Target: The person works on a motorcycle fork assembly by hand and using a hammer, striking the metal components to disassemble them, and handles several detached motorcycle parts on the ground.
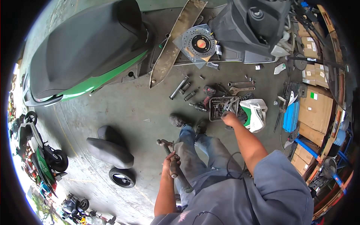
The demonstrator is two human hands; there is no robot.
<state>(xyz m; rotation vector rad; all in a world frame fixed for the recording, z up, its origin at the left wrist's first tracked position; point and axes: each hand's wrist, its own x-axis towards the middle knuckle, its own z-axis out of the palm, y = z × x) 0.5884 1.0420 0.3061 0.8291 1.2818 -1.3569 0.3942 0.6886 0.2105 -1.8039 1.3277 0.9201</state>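
My left hand (170, 162) is closed around a hammer (183, 183), its dark handle slanting down toward my shirt. A slimmer metal tool (165, 144) with a crosswise head sticks up from the same grip; I cannot make out its exact kind. To the right, my bent right hand (230, 119) is over the near edge of a tool tray (212, 117) full of small metal tools. Its fingers are curled together, and what they pinch, if anything, is hidden. A white and green scooter panel (258, 115) lies against the tray's right side.
Above stands a large scooter with a black seat (90, 45); a brake disc (193, 42) in plastic and a long metal plate (176, 45) lie on its floorboard. Wrenches (242, 90), sockets and a power tool (212, 91) lie on the floor. Left are a loose seat (110, 152) and wheel (122, 177).
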